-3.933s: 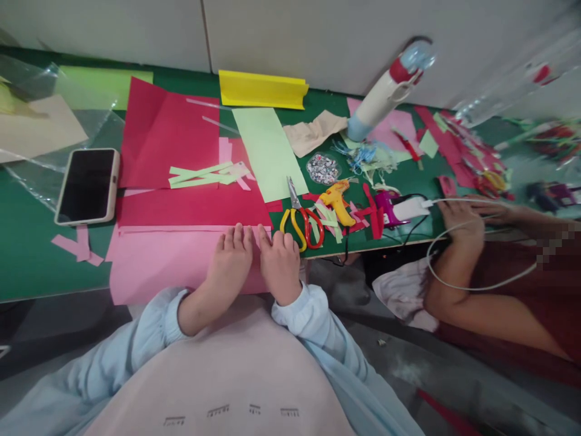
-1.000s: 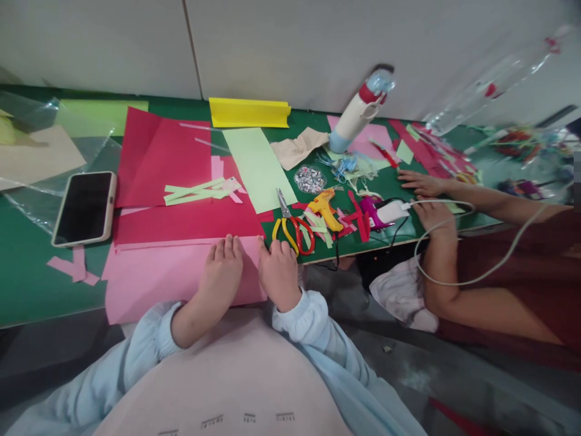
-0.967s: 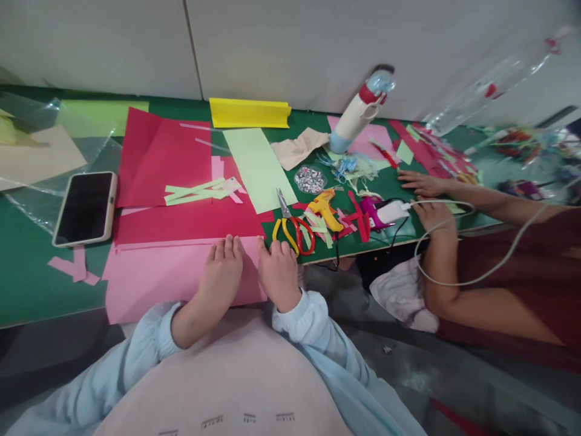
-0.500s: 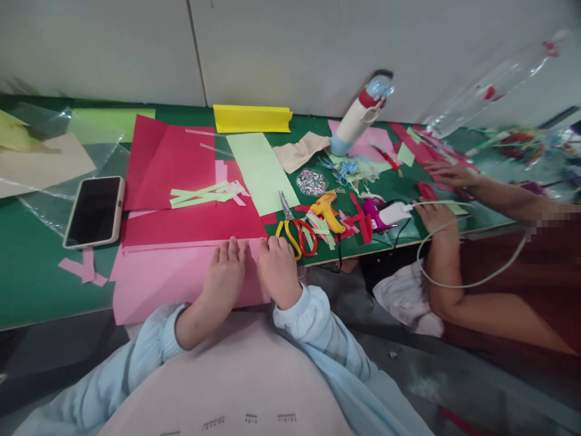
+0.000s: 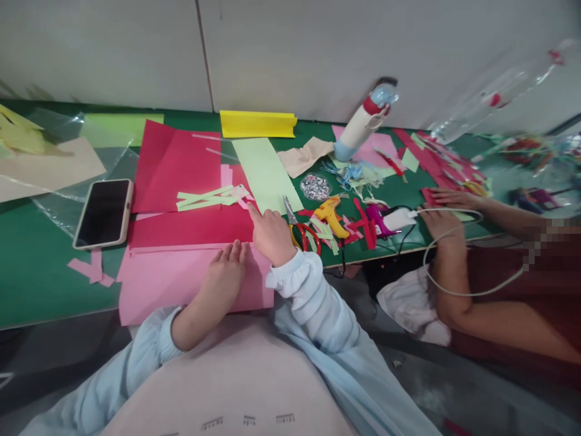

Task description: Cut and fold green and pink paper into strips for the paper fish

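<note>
My left hand (image 5: pixel 226 270) lies flat on the folded edge of a pink sheet (image 5: pixel 167 278), fingers stretched out and holding nothing. Over the right end of the red paper (image 5: pixel 181 231) is my right hand (image 5: pixel 273 236), its index finger extended toward small pink and green strips (image 5: pixel 204 197). The other fingers of that hand are loosely bent, and nothing shows in them. Just right of it lie scissors (image 5: pixel 305 233) with red and yellow handles, partly behind the hand. A pale green sheet (image 5: pixel 267 172) lies beyond.
A phone (image 5: pixel 103 213) rests at the left on the green table (image 5: pixel 40 266). Right of the scissors are a yellow glue gun (image 5: pixel 333 216), a dish of beads (image 5: pixel 316 187) and a bottle (image 5: pixel 363 124). Another person's hands (image 5: pixel 442 221) work at the right.
My right hand has moved up and slightly left from the pink fold, and its index finger now points out. My left hand stays on the pink sheet. The view has shifted slightly.
</note>
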`<state>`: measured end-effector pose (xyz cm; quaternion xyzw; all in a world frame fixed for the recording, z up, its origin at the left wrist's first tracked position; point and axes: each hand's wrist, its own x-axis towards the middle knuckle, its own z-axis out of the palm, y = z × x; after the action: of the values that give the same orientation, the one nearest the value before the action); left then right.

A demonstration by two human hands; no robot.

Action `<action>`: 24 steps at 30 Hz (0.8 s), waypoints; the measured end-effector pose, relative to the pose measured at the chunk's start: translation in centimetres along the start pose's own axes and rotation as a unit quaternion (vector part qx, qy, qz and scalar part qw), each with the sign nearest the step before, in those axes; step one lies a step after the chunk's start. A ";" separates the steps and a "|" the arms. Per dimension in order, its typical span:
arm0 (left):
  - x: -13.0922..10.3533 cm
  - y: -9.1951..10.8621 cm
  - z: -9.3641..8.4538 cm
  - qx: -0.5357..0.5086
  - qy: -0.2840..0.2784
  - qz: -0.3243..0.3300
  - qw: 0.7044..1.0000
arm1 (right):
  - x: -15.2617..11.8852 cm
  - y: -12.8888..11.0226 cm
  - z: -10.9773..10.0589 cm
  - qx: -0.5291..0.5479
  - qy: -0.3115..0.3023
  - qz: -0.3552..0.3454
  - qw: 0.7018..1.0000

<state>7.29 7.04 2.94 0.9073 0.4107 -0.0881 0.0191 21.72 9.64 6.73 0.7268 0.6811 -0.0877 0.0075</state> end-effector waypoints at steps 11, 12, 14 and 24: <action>-0.7 -2.0 1.9 -0.021 0.128 0.061 0.990 | -5.1 -0.2 3.4 -0.002 -0.001 -0.030 1.000; -0.7 -2.0 2.1 -0.018 0.137 0.063 0.988 | -5.8 -0.4 4.0 -0.006 0.002 -0.032 0.999; -0.8 -1.9 2.4 -0.008 0.145 0.065 0.987 | -6.8 -0.9 4.7 -0.013 -0.002 -0.021 1.000; -1.1 -1.5 2.0 -0.014 0.134 0.054 0.989 | -6.4 -2.5 4.1 -0.006 -0.010 0.011 1.000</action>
<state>5.17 7.05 1.25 0.9316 0.3607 0.0416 -0.0186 18.38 2.99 3.80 0.7331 0.6738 -0.0908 0.0194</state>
